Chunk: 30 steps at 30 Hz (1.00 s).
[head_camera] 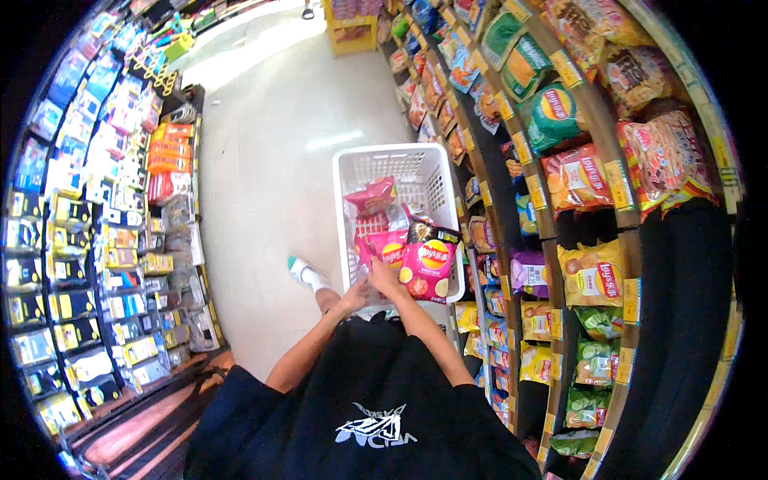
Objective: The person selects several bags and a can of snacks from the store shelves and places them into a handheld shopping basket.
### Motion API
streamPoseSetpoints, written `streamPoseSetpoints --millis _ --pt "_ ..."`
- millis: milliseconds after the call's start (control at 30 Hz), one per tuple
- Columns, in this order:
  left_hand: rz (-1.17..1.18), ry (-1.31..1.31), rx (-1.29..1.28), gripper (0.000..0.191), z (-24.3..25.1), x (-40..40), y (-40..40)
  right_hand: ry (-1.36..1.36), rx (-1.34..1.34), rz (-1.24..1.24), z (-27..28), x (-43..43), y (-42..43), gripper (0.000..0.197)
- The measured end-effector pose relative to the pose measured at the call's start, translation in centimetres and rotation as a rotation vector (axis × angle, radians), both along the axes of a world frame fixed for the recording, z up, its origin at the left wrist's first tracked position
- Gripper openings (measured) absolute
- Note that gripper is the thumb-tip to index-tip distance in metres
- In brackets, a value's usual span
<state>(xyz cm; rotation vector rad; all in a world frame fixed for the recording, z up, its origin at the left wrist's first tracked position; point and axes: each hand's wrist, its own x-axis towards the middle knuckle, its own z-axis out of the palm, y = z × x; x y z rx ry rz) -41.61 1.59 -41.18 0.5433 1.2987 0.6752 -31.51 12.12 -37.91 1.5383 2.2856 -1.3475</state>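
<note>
A white plastic shopping basket [393, 149] with perforated walls stands before me. My right hand [384, 277] reaches over its near side, fingers closed at the edge of a narrow pink chip bag [363, 252]. Beside it my left hand [358, 294] is by the near left corner; its fingers are too small and blurred to tell what they hold. Inside, a pink Lay's bag [427, 270] leans at the near right, partly over a black bag [429, 230]. Another pink Lay's bag [390, 245] lies left of it. Farther back rests a crumpled-looking pink bag [373, 197].
Shelves of snack bags [591, 273] with yellow price tags [631, 301] run close along the right. Packaged goods [75, 270] fill a rack on the left. A pale floor [264, 162] lies between, with a yellow display stand [354, 36] and another person's foot [308, 13] at the far end.
</note>
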Motion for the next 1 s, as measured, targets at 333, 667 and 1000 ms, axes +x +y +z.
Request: streamPoseSetpoints --millis 333,667,1000 --pt "-0.046 0.112 0.115 0.062 3.2 -1.6 1.3 0.031 0.083 -0.040 6.1 0.0 0.4 0.037" --pt "0.020 0.379 0.406 0.057 11.2 -7.6 4.5 0.421 0.299 -0.017 16.6 3.5 0.7 0.038" --pt "-0.666 0.158 0.501 0.049 19.9 -9.9 9.4 0.553 0.398 -0.073 30.4 5.1 1.4 0.036"
